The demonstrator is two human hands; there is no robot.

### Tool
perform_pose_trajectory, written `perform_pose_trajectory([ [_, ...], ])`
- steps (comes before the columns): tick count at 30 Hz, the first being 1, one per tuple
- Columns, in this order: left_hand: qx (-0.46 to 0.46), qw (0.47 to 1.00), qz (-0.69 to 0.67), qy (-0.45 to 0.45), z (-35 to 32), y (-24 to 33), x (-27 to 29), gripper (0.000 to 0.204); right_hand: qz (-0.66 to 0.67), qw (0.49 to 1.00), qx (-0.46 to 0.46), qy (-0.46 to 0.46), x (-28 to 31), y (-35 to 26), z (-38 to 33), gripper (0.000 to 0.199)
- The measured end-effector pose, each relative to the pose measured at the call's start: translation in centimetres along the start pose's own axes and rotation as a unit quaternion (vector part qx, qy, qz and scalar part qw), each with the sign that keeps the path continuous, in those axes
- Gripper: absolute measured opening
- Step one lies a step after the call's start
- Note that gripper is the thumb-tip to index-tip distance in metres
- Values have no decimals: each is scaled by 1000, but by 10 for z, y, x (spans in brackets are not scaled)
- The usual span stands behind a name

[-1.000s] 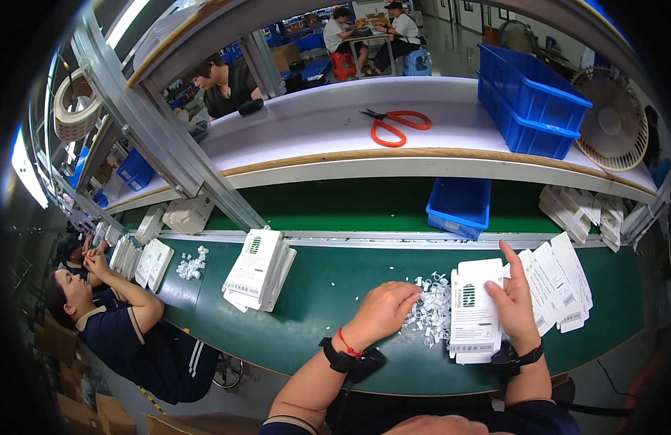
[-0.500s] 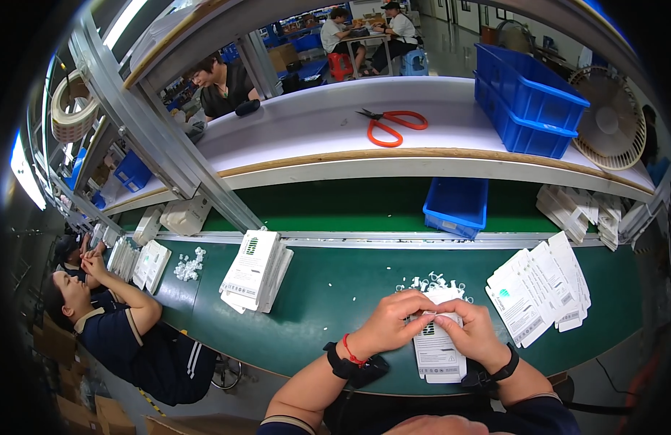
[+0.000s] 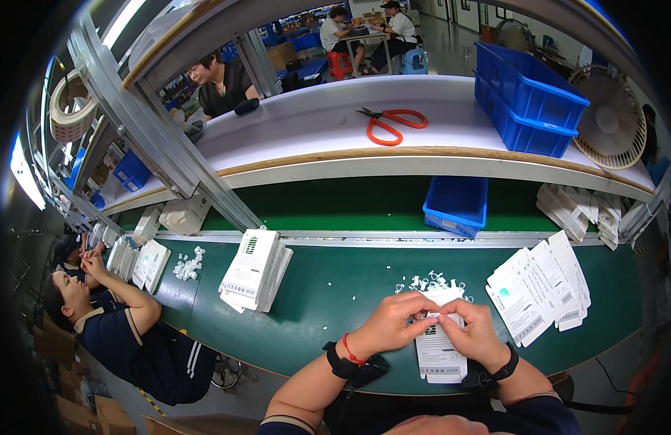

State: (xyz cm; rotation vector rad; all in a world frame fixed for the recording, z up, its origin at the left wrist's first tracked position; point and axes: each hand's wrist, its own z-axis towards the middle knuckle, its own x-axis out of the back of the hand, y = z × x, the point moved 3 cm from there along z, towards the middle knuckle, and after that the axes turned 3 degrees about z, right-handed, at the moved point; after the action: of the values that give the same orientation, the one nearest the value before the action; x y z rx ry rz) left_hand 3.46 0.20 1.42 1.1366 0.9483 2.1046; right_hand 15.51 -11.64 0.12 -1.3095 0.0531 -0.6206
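Note:
My left hand (image 3: 395, 320), with a red string and a black band at the wrist, pinches at a small white plastic piece (image 3: 432, 315). From the other side my right hand (image 3: 471, 332) grips it too, thumb and fingers closed. The fingertips hide most of the piece. Under both hands lies a small stack of white printed flat boxes (image 3: 441, 360), near the table's front edge. Just beyond the fingers, a loose heap of small white plastic hooks (image 3: 431, 280) is scattered on the green table.
White box stacks lie at the left (image 3: 254, 270) and fanned at the right (image 3: 542, 290). A blue bin (image 3: 456, 206) is under the shelf (image 3: 306, 130), which bears red-handled scissors (image 3: 384, 127) and stacked blue crates (image 3: 527, 101). A co-worker (image 3: 125, 326) sits at the left.
My fingertips have shifted very slightly around the small white piece, so a bit more of it shows. The co-worker behind the shelf has raised their head a little.

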Motion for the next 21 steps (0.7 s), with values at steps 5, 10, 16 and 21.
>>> perform_pose_trajectory([
  [5, 13, 1000, 14, -8, -5, -8, -4, 12, -23, 1000, 7, 4, 1, -4, -2, 5],
  [10, 5, 1000, 10, -8, -7, -4, -6, 7, -25, 1000, 11, 11, 0, -5, -6, 5],
  [16, 40, 998, 1, 50, -7, -16, -6, 5, -53, 997, 52, 7, -1, 7, -2, 29],
  [21, 104, 992, -27, 65, -4, -20, -3, 6, 241, 963, -116, -21, -7, 16, -2, 60],
])
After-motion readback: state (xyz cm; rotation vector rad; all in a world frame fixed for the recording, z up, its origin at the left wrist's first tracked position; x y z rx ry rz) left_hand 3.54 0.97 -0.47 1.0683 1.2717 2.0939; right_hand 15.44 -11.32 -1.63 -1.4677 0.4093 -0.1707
